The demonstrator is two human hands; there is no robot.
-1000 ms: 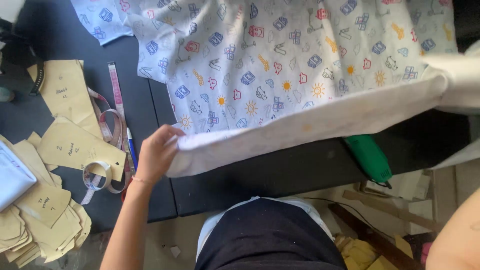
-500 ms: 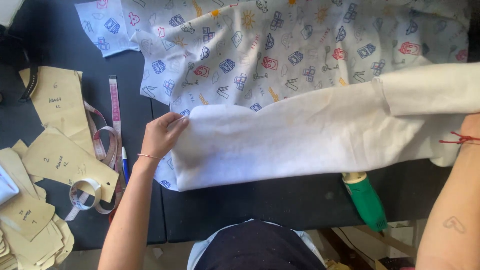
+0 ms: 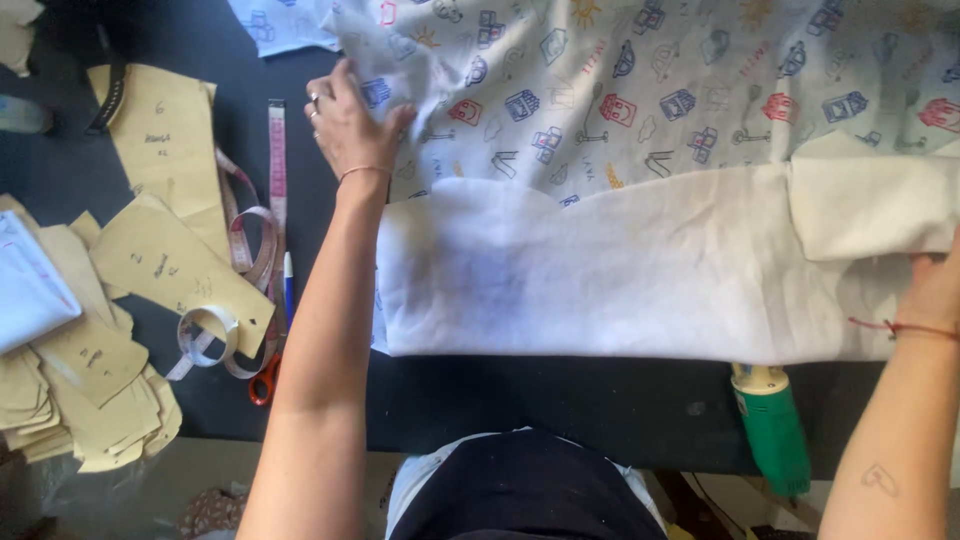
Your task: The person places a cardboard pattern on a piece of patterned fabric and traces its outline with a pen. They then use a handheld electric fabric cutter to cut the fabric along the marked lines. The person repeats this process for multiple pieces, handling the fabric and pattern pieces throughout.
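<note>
The printed fabric (image 3: 640,90) and its folded white underside (image 3: 620,270) fill the centre and right of the frame, so the only bare desk (image 3: 560,395) is the dark strip along the lower middle and a narrow lane at the upper left beside the left hand (image 3: 350,125). The left side is crowded with tan paper pattern pieces (image 3: 165,260), a looped measuring tape (image 3: 245,250), a pen (image 3: 289,290) and red-handled scissors (image 3: 263,380). At the lower right a green tool (image 3: 775,430) stands at the desk edge below the right hand (image 3: 935,290).
</note>
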